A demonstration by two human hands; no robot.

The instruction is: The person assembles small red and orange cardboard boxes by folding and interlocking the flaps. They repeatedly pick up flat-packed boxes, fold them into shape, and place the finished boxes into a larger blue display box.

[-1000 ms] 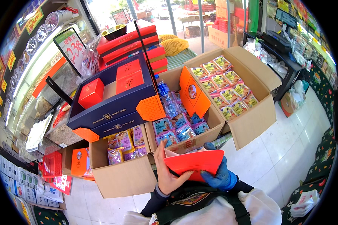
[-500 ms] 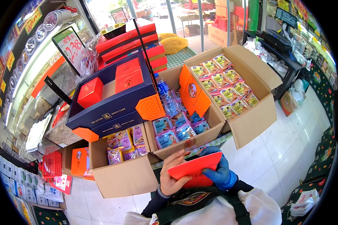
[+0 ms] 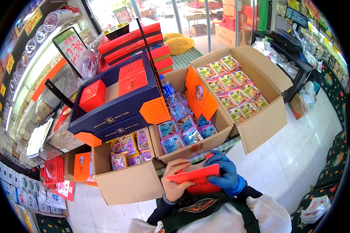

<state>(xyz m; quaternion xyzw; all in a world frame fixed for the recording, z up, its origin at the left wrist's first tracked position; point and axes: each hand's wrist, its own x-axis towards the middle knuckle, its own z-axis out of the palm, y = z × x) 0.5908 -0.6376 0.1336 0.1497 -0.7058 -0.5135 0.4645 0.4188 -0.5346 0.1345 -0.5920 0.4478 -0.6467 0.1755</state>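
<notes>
In front of my body I hold a small red paperboard box (image 3: 203,187), its lid panel raised and some pale inside showing behind it. My bare left hand (image 3: 174,181) grips the box's left end, thumb on the near face. Gloved in blue, my right hand (image 3: 228,173) is closed round the right end, fingers behind and thumb in front. Just beyond, a cardboard carton (image 3: 195,148) holds blue and pink wrapped packets. A navy gift box (image 3: 112,119) to the left carries red boxes like this one, among them a red cube-shaped box (image 3: 93,94).
An open carton (image 3: 256,120) of yellow-pink packets stands at right, its flap sticking out over the floor. Another carton (image 3: 130,190) at left holds purple packets. Red gift boxes (image 3: 132,40) are stacked behind. A counter (image 3: 295,58) with a monitor stands far right.
The red box's lid panel has tilted, exposing some of the inside behind it. My right fingers have shifted slightly up and left along its far side.
</notes>
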